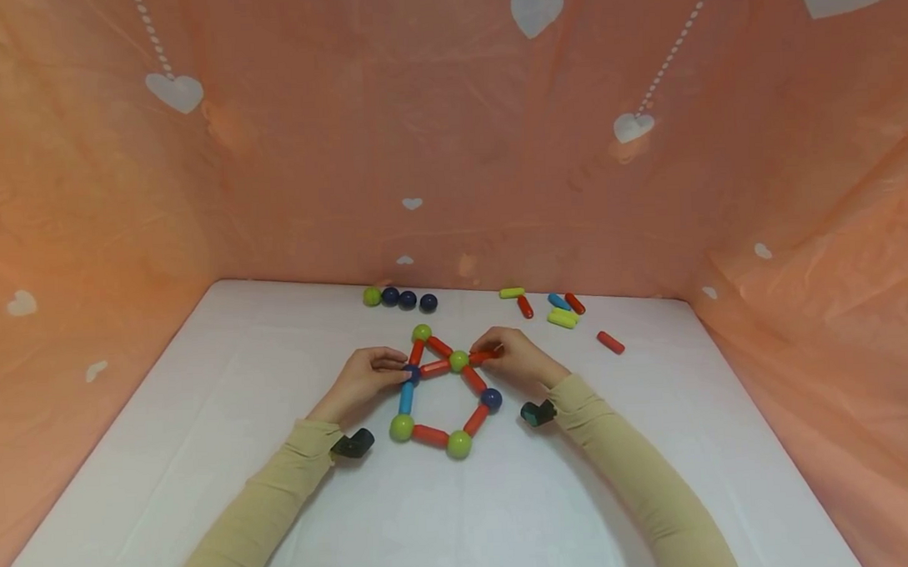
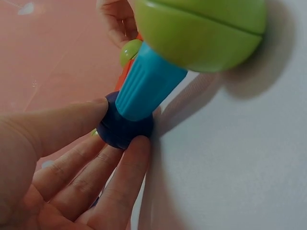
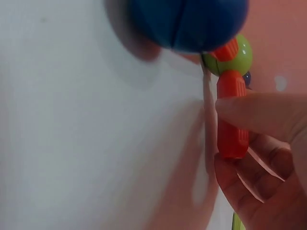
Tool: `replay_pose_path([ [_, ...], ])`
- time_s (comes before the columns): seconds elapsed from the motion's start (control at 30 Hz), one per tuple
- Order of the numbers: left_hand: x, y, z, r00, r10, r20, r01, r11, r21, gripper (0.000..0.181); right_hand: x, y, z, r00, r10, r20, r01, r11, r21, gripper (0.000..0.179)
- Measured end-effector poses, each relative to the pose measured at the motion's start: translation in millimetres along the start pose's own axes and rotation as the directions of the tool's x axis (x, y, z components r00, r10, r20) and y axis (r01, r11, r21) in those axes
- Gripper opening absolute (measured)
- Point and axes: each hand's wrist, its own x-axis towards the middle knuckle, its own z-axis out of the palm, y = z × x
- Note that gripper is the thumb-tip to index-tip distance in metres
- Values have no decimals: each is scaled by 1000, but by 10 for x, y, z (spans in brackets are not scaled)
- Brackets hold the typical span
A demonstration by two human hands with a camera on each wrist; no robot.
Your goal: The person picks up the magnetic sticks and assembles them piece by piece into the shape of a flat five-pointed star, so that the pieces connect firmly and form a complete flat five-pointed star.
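Note:
A flat frame of coloured rods and balls lies mid-table: a five-sided ring with a triangle at its far side. My left hand (image 1: 365,377) pinches the dark blue ball (image 2: 125,125) at the ring's left corner between thumb and fingers. From that ball a blue rod (image 2: 148,84) runs to a green ball (image 1: 402,427). My right hand (image 1: 518,354) pinches a red rod (image 3: 232,115), whose far end meets the green ball (image 1: 459,361) at the ring's upper right. Another dark blue ball (image 1: 491,399) sits just below, and a green ball (image 1: 421,333) tops the triangle.
Along the back edge stand a loose green ball (image 1: 372,296) and several dark blue balls (image 1: 407,300). At the back right lie loose rods: yellow (image 1: 562,318), blue (image 1: 559,301) and red (image 1: 610,342). An orange cloth with white hearts (image 1: 449,150) hangs around the white table (image 1: 202,392).

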Motion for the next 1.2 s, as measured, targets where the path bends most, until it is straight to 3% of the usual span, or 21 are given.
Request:
replay_pose_path([
  [0.3,-8,20,0,1000,0,4,0,1000,10,36,-32,-4,-9,1000,-24,4,24,1000,13,27],
  [0.47,-7,23,2,1000,-14,5,14,1000,-3,36,-87,-5,-60,1000,3,6,-4,1000,31,29],
  [0.53,-9,29,1,1000,-23,4,23,1000,-4,35,-128,7,-112,1000,13,-4,-13,999,36,30],
  [0.77,-21,29,-13,1000,-25,5,25,1000,13,35,-324,160,-435,996,-62,-71,61,998,-16,35],
  [0.97,-7,7,-12,1000,-17,8,17,1000,10,35,-590,400,-761,986,31,-162,-39,998,-43,38],
  [1.2,2,22,-12,999,-34,13,34,999,6,35,-903,707,-1101,956,111,-272,-138,987,-80,38],
])
